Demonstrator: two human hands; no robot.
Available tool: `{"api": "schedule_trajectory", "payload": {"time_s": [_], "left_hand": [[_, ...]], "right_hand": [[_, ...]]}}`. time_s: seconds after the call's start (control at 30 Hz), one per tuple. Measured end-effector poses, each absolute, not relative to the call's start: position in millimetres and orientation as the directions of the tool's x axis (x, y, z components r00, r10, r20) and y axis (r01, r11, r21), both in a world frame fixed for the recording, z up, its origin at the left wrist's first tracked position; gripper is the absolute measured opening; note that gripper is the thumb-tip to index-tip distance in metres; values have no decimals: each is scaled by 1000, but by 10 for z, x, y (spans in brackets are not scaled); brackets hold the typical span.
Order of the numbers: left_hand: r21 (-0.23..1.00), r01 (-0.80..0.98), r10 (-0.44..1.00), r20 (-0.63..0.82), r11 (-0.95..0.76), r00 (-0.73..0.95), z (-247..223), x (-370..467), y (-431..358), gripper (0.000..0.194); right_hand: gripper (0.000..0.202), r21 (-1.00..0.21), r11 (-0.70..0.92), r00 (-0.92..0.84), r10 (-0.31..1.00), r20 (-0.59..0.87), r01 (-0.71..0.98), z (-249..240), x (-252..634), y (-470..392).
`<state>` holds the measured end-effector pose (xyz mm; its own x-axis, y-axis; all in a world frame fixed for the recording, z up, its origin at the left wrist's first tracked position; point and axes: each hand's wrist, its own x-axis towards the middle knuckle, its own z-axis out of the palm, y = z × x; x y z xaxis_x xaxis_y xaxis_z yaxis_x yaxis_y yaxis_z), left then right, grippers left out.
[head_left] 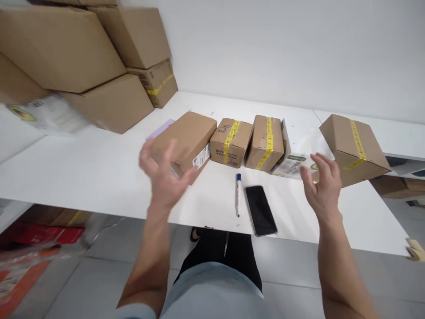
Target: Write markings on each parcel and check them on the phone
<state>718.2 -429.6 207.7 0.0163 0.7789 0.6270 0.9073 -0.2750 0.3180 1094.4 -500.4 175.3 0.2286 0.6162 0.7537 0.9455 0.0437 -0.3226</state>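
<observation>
My left hand is raised over the white table, fingers spread, with nothing in it. Just beyond it lies a long cardboard box with a white label on its side. My right hand is also apart-fingered and holds nothing, in front of a white printed box. Two small taped cardboard boxes, one with handwriting and one beside it, stand between the hands. Nearer me lie a marker with a blue cap and a black-screened phone.
Large cardboard boxes are stacked at the left, near a blurred plastic-wrapped pack. A taped box stands tilted in view at the right. The white table has its front edge close to my body. A purple item lies behind the long box.
</observation>
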Motion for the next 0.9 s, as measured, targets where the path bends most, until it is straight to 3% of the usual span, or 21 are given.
{"api": "schedule_trajectory", "payload": {"time_s": [0.07,0.17,0.37,0.5,0.57,0.63,0.7,0.77,0.9], "left_hand": [[393,895,825,563,-211,-53,1961,6726,-4273,92],[432,861,881,471,-270,40,1785,6625,-4071,81],[347,879,853,509,-326,115,1763,7292,-3770,63],[331,869,865,464,-369,191,1898,7201,-3677,66],[368,900,884,465,-235,41,1937,6970,-3552,69],[416,907,898,421,-67,-126,1930,6705,-3361,86],[471,882,927,323,18,-191,1875,6476,-3152,101],[541,841,950,260,5,-173,1792,6324,-3009,96],[588,808,919,336,-34,-206,1626,6205,-3194,83]], "right_hand": [[39,-406,176,211,637,742,897,1660,10656,-5122],[32,-480,278,166,702,693,832,1587,10216,-5126],[28,-480,295,110,751,651,826,1497,9792,-5083],[28,-529,189,192,790,582,827,1294,9903,-5284],[29,-542,108,253,797,548,834,1155,9995,-5426],[30,-519,35,296,787,541,854,1018,10049,-5572],[34,-476,-50,333,778,532,878,904,10026,-5699],[41,-435,-141,370,780,504,890,832,9921,-5786],[46,-375,-205,368,820,439,904,804,9628,-5839]]}}
